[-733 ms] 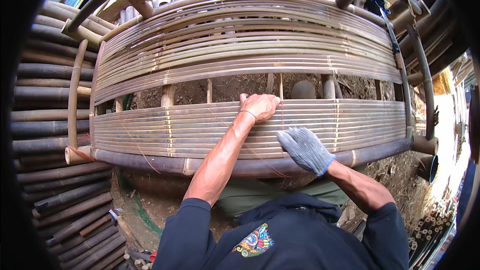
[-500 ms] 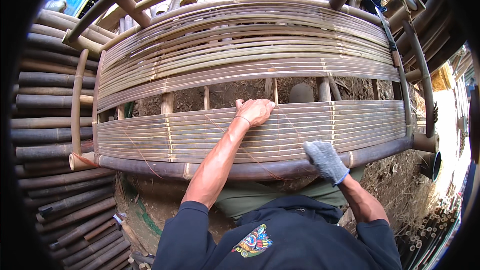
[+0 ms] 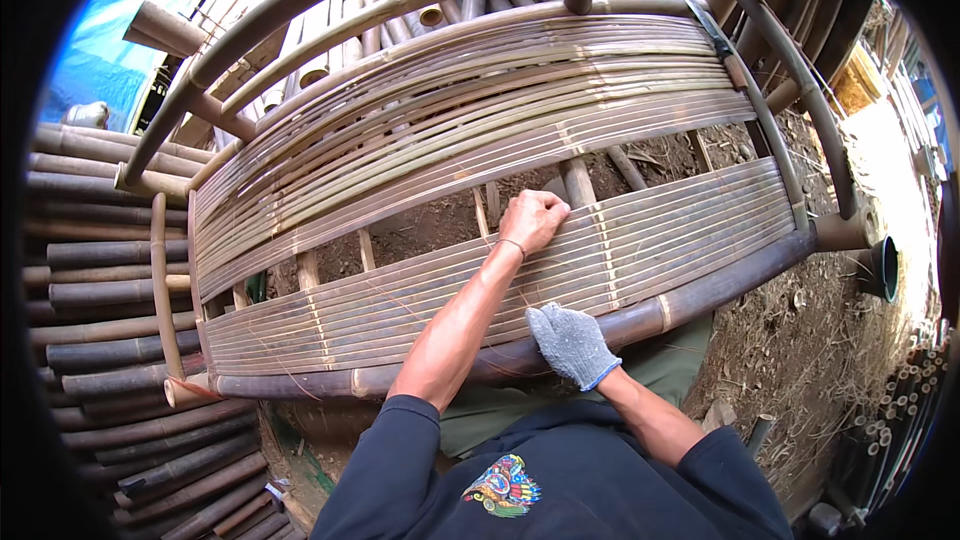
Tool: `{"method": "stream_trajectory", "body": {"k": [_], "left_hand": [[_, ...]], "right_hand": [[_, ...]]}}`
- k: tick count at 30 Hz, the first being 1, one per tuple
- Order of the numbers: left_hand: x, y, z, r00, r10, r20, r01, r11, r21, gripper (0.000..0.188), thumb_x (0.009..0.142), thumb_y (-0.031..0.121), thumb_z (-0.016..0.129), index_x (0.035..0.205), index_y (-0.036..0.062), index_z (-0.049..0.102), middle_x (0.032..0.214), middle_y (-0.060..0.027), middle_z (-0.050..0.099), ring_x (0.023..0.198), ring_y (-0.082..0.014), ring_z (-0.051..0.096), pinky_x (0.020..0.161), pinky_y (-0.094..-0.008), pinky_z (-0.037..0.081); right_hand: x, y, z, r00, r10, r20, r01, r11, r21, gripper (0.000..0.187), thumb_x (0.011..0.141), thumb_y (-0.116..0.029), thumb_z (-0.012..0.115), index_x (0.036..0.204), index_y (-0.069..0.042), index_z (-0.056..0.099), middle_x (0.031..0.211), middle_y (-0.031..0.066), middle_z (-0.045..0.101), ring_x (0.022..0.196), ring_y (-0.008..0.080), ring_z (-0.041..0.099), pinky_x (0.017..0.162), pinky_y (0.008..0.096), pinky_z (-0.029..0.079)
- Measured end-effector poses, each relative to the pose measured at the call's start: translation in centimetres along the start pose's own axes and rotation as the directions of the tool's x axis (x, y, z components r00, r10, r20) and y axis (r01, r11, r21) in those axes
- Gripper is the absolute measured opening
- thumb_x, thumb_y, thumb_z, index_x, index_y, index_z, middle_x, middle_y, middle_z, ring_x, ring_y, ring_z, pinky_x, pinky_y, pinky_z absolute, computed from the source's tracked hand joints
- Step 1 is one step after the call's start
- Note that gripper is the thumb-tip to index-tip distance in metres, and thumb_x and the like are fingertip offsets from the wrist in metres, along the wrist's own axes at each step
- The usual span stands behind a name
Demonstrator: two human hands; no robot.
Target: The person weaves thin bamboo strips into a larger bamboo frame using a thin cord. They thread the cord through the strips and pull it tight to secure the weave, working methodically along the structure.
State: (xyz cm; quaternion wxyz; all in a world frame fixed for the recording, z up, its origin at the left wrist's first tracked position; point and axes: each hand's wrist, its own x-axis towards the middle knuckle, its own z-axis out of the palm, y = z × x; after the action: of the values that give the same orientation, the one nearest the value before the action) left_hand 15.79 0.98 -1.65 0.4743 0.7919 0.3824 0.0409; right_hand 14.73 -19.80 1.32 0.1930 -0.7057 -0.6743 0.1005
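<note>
A bamboo bench stands in front of me, with a seat of thin split slats (image 3: 400, 305) and a curved slatted backrest (image 3: 450, 120). My bare left hand (image 3: 535, 218) is closed in a fist over the rear edge of the seat slats, near the middle, with a thin band on the wrist. My right hand (image 3: 572, 343), in a grey knit glove, lies palm down on the thick dark front pole (image 3: 720, 285) of the seat and holds nothing. A few loose fibres trail across the slats below my left forearm.
Dark bamboo poles (image 3: 90, 300) are stacked along the left. More poles lean behind the bench under a blue tarp (image 3: 100, 50). A long blade (image 3: 715, 35) lies on the backrest's right end. Bare earth (image 3: 800, 340) and small cut bamboo ends lie to the right.
My gloved right hand has slid left and toward me along the front pole. The left fist stays on the seat's rear edge. My view has tilted.
</note>
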Motion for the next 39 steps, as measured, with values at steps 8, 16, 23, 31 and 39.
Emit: {"method": "stream_trajectory", "body": {"k": [8,16,23,31,39], "left_hand": [[-6.6,-0.9,-9.5,0.929,-0.348,-0.126,-0.004,0.331,-0.944,0.009,0.092,0.015,0.069,0.095,0.0075,0.065,0.073,0.0031,0.057,0.055,-0.0043,0.049,0.049,-0.0193,0.045],[-22.2,-5.0,-10.3,0.926,0.362,0.109,-0.289,0.491,0.822,0.041,0.071,0.008,0.073,0.110,0.0138,0.062,0.133,-0.0088,0.049,0.123,-0.0320,0.047,0.107,-0.0451,0.039],[-22.8,-5.0,-6.6,0.885,0.407,0.226,-0.420,0.487,0.766,0.019,0.078,0.014,0.067,0.097,0.0137,0.064,0.122,-0.0059,0.056,0.120,-0.0267,0.050,0.102,-0.0424,0.041],[-22.9,-0.6,-6.1,0.905,0.423,0.041,-0.363,0.718,0.593,0.009,0.083,0.006,0.062,0.090,0.0062,0.056,0.089,-0.0091,0.058,0.088,-0.0308,0.060,0.082,-0.0409,0.048],[-24.3,-5.4,-18.2,0.735,0.632,-0.246,-0.417,0.707,0.571,0.013,0.082,0.014,0.069,0.088,0.0066,0.060,0.078,-0.0074,0.058,0.070,-0.0236,0.060,0.064,-0.0347,0.051]], "right_hand": [[-0.8,2.3,-0.3,0.993,0.101,-0.066,-0.082,0.967,0.242,0.017,0.083,-0.010,0.054,0.098,-0.004,0.057,0.080,0.0153,0.058,0.074,0.0338,0.061,0.062,0.0453,0.051],[-14.1,9.5,-7.9,0.765,0.642,-0.046,-0.206,0.311,0.928,0.026,0.097,-0.017,0.052,0.101,0.004,0.066,0.095,0.0163,0.067,0.087,0.0267,0.067,0.083,0.0412,0.055],[-28.6,24.7,-21.7,0.452,0.832,-0.323,-0.858,0.305,-0.414,0.046,0.097,-0.028,0.057,0.128,0.005,0.055,0.127,0.0236,0.058,0.116,0.0352,0.057,0.101,0.0417,0.045],[-8.7,5.1,-11.6,0.943,0.219,-0.251,-0.057,0.849,0.526,0.086,0.079,-0.010,0.073,0.150,0.004,0.027,0.150,0.0240,0.038,0.143,0.0337,0.034,0.118,0.0414,0.028],[2.3,-5.4,-9.5,0.883,0.068,0.464,-0.432,0.501,0.750,0.022,0.094,-0.022,0.064,0.101,-0.002,0.070,0.066,0.0023,0.061,0.048,0.0076,0.054,0.043,0.0226,0.043]]}}
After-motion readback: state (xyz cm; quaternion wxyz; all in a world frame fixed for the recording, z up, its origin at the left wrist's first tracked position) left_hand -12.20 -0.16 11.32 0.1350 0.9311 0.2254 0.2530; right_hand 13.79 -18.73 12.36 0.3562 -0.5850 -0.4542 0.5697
